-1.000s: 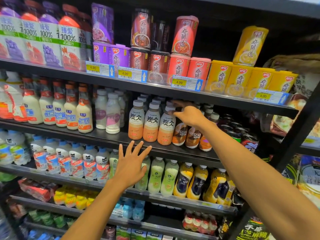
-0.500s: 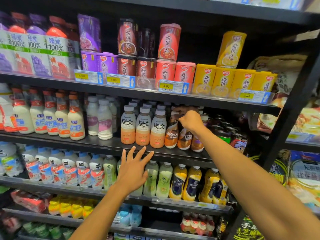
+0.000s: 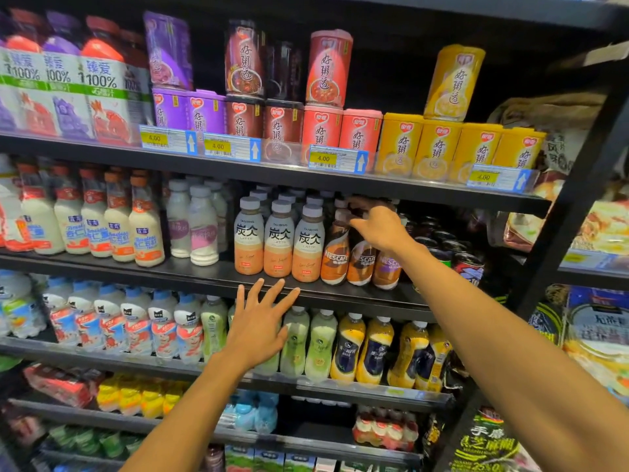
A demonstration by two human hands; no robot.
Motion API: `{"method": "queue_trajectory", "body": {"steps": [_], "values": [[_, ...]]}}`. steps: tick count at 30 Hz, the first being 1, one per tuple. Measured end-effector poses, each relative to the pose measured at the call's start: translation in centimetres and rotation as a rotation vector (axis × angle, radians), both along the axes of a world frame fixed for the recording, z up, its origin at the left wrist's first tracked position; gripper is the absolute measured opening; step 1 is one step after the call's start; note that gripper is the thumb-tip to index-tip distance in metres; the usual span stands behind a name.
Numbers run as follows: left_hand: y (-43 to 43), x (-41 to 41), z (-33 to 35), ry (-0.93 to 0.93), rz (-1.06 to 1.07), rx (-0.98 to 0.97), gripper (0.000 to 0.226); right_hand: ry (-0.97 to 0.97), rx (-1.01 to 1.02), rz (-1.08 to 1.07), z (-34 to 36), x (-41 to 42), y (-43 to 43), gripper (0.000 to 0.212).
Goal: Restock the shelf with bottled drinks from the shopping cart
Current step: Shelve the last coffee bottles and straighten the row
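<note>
A black shelf (image 3: 211, 277) carries rows of bottled drinks. My right hand (image 3: 377, 226) reaches onto it, its fingers curled over the top of a brown Nescafe coffee bottle (image 3: 361, 264), the middle of three at the front edge. The neighbouring Nescafe bottle (image 3: 335, 257) stands to its left, beside three orange-and-grey latte bottles (image 3: 278, 245). My left hand (image 3: 260, 323) hovers with fingers spread in front of the shelf below, over the pale green bottles (image 3: 294, 345), holding nothing. The shopping cart is out of view.
Dark cans (image 3: 456, 257) fill the shelf to the right of the Nescafe bottles. White milk bottles (image 3: 202, 226) and orange-capped bottles (image 3: 146, 226) stand to the left. Porridge cans (image 3: 398, 148) line the shelf above. A black upright post (image 3: 575, 212) bounds the shelf on the right.
My right hand has stayed on the top of the Nescafe bottle, shifting slightly. My left hand keeps its spread pose. The camera has drifted, so the shelves sit lower in view.
</note>
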State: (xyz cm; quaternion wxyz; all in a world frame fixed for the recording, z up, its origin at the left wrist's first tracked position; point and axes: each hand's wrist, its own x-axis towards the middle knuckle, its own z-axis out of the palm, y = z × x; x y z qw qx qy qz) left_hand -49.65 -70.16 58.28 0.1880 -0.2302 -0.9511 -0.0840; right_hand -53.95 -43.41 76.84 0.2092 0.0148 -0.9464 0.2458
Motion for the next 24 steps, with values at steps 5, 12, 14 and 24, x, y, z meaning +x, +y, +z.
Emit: {"method": "queue_trajectory", "body": {"steps": [5, 12, 14, 24], "values": [[0.9, -0.2, 1.0, -0.008, 0.0, -0.037, 0.076, -0.05, 0.16, -0.045, 0.5, 0.9, 2.7, 0.039], [2.3, 0.1, 0.3, 0.013, -0.033, 0.001, 0.076, -0.024, 0.059, -0.012, 0.2, 1.3, 3.5, 0.038], [2.2, -0.2, 0.3, -0.004, -0.042, -0.003, 0.077, 0.012, 0.039, 0.022, 0.3, 1.9, 3.3, 0.039], [2.0, -0.2, 0.2, 0.0, -0.044, -0.033, 0.08, 0.006, 0.018, 0.063, 0.4, 2.1, 3.4, 0.038]]}}
